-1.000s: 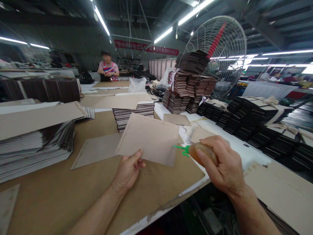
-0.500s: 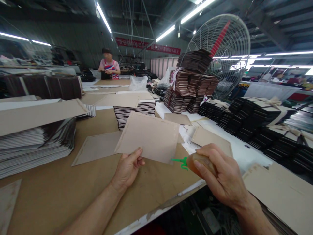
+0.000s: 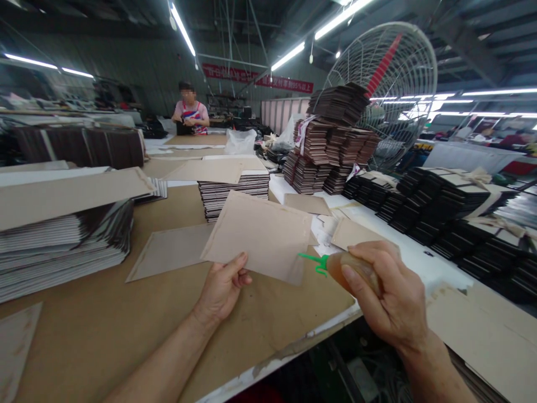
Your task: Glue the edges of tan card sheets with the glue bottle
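Observation:
My left hand (image 3: 226, 285) pinches the near edge of a beige cardboard sheet (image 3: 262, 232), thumb on top, and holds it tilted above the table. Darker glue-like streaks run along the sheet's left and far edges. In my right hand (image 3: 388, 291) is a squeeze bottle (image 3: 350, 271) of amber liquid, gripped from above. Its thin green nozzle (image 3: 312, 258) points left, at the right edge of the sheet; whether the tip touches cannot be made out. Another grey-beige sheet (image 3: 168, 252) lies flat on the brown tabletop (image 3: 138, 330), partly behind the held one.
Behind the sheet stands a stack of dark-edged boards (image 3: 235, 193). A larger stack of folded panels (image 3: 62, 240) is on the left. Bundled brown pieces (image 3: 314, 145) and black bundles (image 3: 436, 201) line the right, near a big fan (image 3: 390, 95). A person (image 3: 191, 115) is at the far table.
My right hand has raised the bottle a little, so its nozzle sits farther up along the sheet's right edge. My left hand still holds the sheet; the whole view has shifted slightly.

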Available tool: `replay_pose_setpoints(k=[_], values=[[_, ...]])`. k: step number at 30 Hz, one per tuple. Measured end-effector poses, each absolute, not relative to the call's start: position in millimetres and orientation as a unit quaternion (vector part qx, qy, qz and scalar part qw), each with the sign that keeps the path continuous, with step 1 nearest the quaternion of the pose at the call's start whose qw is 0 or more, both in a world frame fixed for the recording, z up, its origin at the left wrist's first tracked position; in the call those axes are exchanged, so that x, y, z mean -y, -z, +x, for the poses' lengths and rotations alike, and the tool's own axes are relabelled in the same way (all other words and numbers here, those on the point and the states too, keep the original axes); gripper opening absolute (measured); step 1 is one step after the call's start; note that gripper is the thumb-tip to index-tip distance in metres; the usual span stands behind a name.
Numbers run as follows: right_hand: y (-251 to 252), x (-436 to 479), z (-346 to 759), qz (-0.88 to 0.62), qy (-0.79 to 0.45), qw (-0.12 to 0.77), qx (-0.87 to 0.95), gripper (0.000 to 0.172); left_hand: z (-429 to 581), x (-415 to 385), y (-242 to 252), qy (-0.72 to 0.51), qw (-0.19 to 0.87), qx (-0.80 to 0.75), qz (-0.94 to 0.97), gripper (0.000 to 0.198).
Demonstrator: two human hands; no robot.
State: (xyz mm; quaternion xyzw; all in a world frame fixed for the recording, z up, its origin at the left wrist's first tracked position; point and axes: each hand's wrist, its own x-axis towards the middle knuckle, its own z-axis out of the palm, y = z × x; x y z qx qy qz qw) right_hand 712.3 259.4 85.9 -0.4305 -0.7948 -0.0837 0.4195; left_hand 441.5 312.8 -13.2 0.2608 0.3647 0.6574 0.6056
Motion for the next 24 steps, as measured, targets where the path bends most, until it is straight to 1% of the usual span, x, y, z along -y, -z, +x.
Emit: replay_pose_setpoints(k=[2,6,8,11,20,24], values=[[-86,-259,713,-0.430,0.091,0.423,0.793,0.021,441,-313,13,-0.660,0.604,-0.364,0.260,0.030],[-80,-253,713,-0.422,0.027,0.381,0.822,0.020,441,-312,12,-0.664,0.600,-0.366,0.255,0.031],[-77,-249,713,-0.419,0.010,0.377,0.826,0.020,441,-312,12,-0.664,0.600,-0.368,0.253,0.031],[-74,-247,713,-0.429,0.017,0.388,0.816,0.022,442,-312,11,-0.664,0.599,-0.372,0.250,0.031],[-78,-247,710,-0.419,-0.001,0.378,0.825,0.017,441,-314,11,-0.664,0.598,-0.379,0.241,0.032],[-82,-256,712,-0.431,0.029,0.382,0.817,0.019,441,-314,13,-0.660,0.601,-0.380,0.241,0.032]])
